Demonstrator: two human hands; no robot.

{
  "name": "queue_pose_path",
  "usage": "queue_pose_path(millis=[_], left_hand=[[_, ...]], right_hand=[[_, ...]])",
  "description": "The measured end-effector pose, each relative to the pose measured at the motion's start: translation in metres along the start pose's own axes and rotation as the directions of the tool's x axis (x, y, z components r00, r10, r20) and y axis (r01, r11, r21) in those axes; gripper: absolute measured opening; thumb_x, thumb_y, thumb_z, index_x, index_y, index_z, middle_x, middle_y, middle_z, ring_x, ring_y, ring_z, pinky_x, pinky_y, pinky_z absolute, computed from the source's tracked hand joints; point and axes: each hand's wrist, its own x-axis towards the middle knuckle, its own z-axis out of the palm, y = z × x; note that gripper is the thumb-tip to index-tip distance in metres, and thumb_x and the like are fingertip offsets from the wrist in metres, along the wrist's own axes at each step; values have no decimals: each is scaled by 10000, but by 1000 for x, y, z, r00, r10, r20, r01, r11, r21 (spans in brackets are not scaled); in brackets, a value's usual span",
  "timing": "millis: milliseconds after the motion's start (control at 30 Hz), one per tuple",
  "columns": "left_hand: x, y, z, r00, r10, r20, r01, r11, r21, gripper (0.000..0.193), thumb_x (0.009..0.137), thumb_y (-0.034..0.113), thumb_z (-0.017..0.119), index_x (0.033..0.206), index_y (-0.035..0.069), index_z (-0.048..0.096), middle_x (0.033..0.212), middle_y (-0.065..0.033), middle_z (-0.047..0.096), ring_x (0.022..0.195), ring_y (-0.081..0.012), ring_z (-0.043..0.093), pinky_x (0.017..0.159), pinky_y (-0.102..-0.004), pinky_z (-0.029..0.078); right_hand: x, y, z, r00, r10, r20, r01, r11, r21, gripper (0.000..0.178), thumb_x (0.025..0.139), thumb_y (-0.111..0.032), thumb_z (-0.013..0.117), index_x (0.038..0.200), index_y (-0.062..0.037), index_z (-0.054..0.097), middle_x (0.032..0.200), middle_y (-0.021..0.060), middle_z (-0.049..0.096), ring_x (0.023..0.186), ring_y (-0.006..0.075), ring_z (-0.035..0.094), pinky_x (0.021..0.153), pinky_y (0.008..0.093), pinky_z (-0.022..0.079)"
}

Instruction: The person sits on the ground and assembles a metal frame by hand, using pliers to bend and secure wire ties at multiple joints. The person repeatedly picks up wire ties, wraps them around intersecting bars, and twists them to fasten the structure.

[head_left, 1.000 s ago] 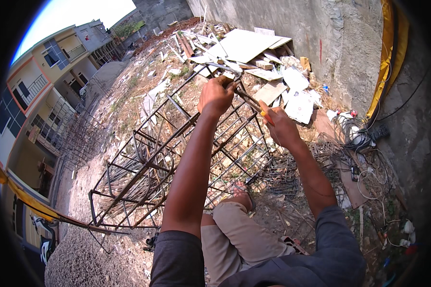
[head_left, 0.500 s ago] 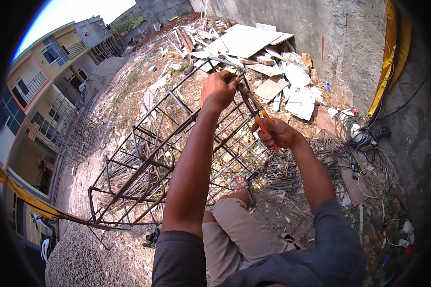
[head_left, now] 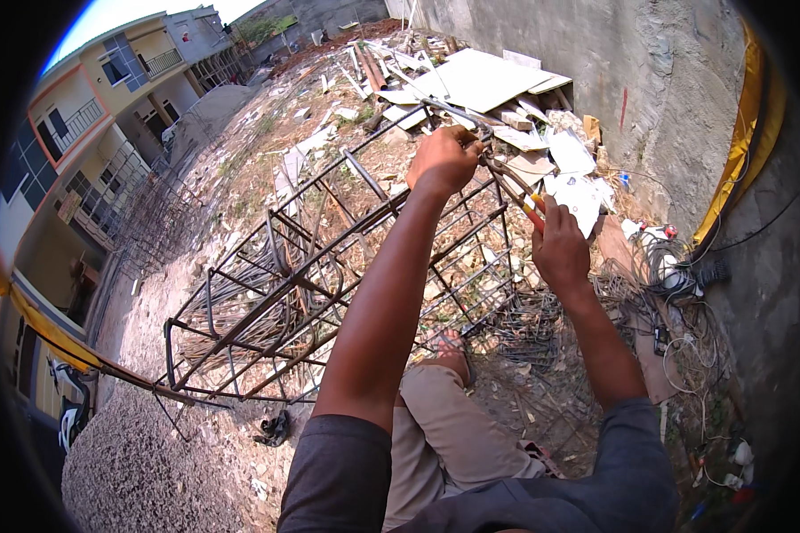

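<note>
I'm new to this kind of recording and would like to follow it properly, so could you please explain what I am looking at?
Of course. There is no machine here: a person works with two bare hands. A wide fisheye camera worn on the head looks down, which is why straight edges bend near the rim.

The left hand is at the far end of a steel-bar frame; its fingertips are too hidden to say exactly what they grip. The right hand holds a pincer-like tool with orange-red and yellow handles, its metal end near the left hand.

Loose rods lie on the rubble-strewn ground around the frame, with white boards piled beyond, near a grey wall.
</note>
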Motion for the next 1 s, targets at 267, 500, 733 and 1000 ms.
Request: queue_pose_path(millis=[267, 500, 733, 1000], left_hand=[[2, -18, -6, 992, 119, 28, -118, 992, -42, 329, 952, 368, 674, 1230, 201, 730, 1140, -131, 741, 1056, -311, 703, 933, -422, 548], [-62, -38, -49, 920, 387, 65, -352, 739, 575, 265, 1009, 325, 589, 1129, 117, 700, 1016, -103, 746, 996, -314, 701, 905, -442, 517], [-64, -55, -56, 964, 267, 12, -247, 873, 421, 265, 970, 348, 646, 987, 91, 708, 820, -144, 706, 846, -336, 686, 792, -487, 515], [-63, -51, -38, 965, 246, -95, -196, 911, 362, 276, 959, 357, 676, 1018, 95, 741, 866, -151, 727, 891, -333, 677, 835, -483, 516]], right_hand=[[12, 7, 5, 863, 82, 499, -324, 846, 423, 436, 1050, -470, 533, 1072, -37, 573, 788, 160, 613, 759, 343, 598, 700, 433, 464], [7, 15, 13, 875, 123, 467, -343, 839, 422, 453, 1053, -476, 522, 1079, -29, 589, 809, 166, 622, 759, 342, 612, 723, 442, 474], [5, -3, 12, 922, 178, 344, -260, 942, 210, 367, 1037, -377, 566, 1167, -37, 609, 893, 240, 696, 829, 460, 682, 712, 543, 518], [6, -2, 2, 963, 108, 246, -122, 992, 42, 322, 1054, -382, 535, 1105, -66, 568, 781, 203, 703, 739, 434, 699, 655, 533, 543]])
